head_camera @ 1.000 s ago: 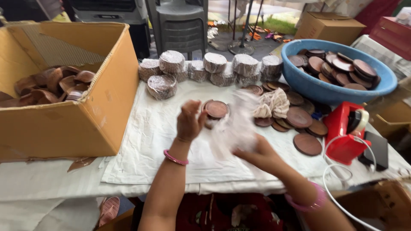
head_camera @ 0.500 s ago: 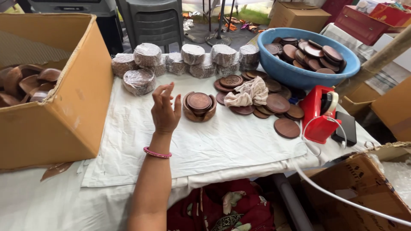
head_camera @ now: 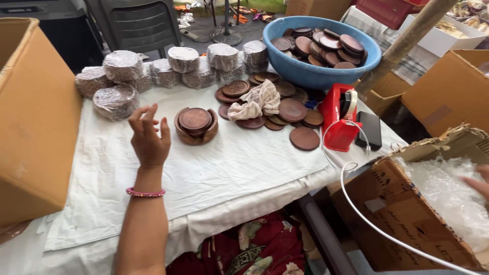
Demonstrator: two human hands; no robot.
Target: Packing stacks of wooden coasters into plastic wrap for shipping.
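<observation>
1. The table (head_camera: 244,168), under a white cloth, fills most of the view; its near edge drops off toward the person.
2. A big cardboard box (head_camera: 35,122) stands at the table's left edge, well left of the left hand (head_camera: 148,137).
3. A second cardboard box (head_camera: 407,214) sits off the table's right corner, lower down, full of clear plastic wrap (head_camera: 448,198).
4. A blue basin (head_camera: 316,71) holding brown wooden discs stands at the far right corner.
5. Foil-wrapped stacks (head_camera: 153,71) line the far edge, from the left side toward the basin.
6. Loose wooden discs (head_camera: 293,109) lie scattered at the right part of the table with a crumpled cloth rag (head_camera: 254,102) on them; a red tape dispenser (head_camera: 338,119) and a black phone (head_camera: 371,130) sit by the right edge.
7. The wooden coaster set (head_camera: 196,125), a round holder with discs stacked inside, rests near the table's middle, just right of the left hand's fingers (head_camera: 145,114) and not touching them.
8. The left hand is raised above the cloth, fingers loosely spread, holding nothing; a pink bangle (head_camera: 145,192) circles the wrist.
9. The right hand (head_camera: 479,184) shows only partly at the frame's right border, resting on the plastic wrap inside the second box; whether it grips the wrap cannot be told.
</observation>
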